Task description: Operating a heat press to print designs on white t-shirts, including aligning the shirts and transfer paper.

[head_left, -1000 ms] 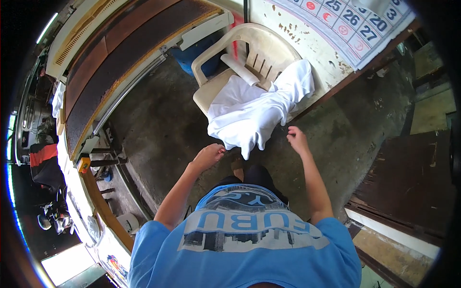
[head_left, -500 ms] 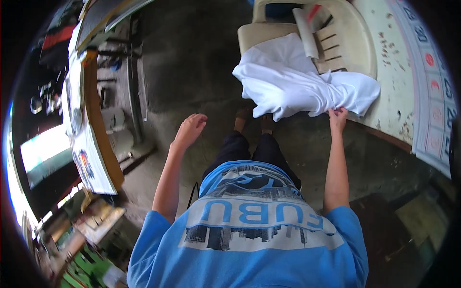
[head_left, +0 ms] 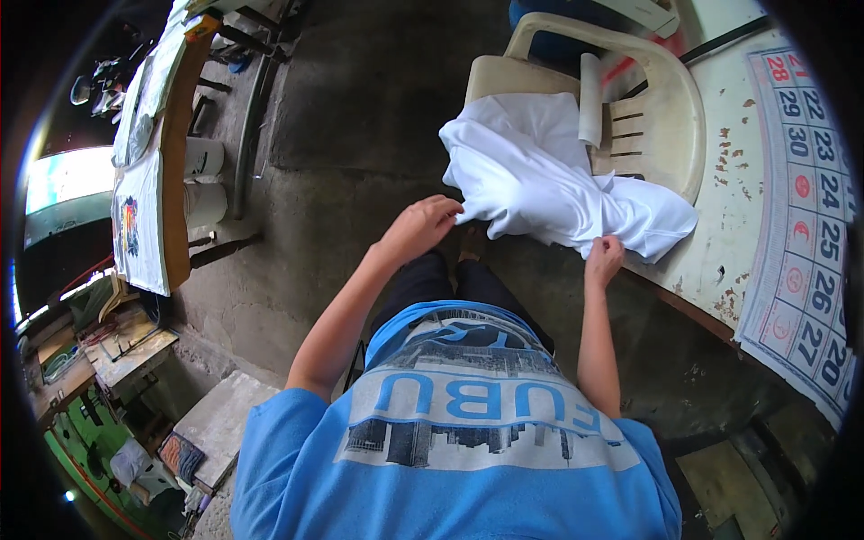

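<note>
White cloth (head_left: 526, 166) slants lengthwise over the chair (head_left: 508, 76) toward its backrest (head_left: 688, 126); left hand (head_left: 418, 232) and right hand (head_left: 605, 263) grips pinch the cloth's near edge.

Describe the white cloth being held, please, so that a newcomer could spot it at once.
Find the beige chair at upper right. The cloth lies over its seat, its near edge in the left hand and right hand. Loose and wrinkled, it stands apart from the straight roll beside it.

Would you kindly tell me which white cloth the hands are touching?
The cloth on the chair: the left hand and right hand pinch its near edge. The other cloth, untouched at left, bears a colourful print.
</note>
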{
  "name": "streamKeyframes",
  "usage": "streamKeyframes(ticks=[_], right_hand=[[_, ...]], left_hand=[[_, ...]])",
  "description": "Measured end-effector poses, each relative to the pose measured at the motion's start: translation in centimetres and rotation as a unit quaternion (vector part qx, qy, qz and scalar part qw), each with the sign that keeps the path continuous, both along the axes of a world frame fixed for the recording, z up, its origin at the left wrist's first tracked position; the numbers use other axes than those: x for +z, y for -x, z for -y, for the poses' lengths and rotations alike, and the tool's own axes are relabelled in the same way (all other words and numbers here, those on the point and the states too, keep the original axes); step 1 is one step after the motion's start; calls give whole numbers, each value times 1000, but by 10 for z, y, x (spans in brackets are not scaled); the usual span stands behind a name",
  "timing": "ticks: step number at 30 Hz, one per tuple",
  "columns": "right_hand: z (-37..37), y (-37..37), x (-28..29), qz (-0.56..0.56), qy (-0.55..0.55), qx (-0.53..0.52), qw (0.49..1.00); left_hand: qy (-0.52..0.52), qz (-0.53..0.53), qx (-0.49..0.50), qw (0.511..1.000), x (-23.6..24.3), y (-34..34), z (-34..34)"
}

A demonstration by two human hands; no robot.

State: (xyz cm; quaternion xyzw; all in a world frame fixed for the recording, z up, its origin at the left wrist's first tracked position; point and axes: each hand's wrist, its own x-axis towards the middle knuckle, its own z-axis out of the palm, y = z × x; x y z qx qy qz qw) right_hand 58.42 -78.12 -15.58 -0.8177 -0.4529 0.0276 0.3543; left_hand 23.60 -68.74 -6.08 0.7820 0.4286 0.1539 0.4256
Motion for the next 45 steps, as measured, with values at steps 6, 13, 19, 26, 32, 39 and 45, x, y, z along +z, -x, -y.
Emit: streamKeyframes(ticks=[6,13,19,26,32,39,45], right_hand=[[-17,58,76,-304,40,118,944],[-27,101,182,-394,194,437,785],[-46,75,249,-367,209,459,782],[-88,91,310,-285,124,576,756],[-115,121,342,-171,12,633,755],[-112,169,336,23,-198,576,793],[-68,215,299,-166,18,546,821]], left_hand=[[-70,78,-75,992,29,-75,6],[-85,13,-312,946,54,-74,-20],[-149,85,-283,944,108,-38,-6],[123,66,-193,971,170,-32,13],[247,170,-135,945,184,1,8],[108,262,31,959,176,13,32],[163,429,242,855,152,30,42]])
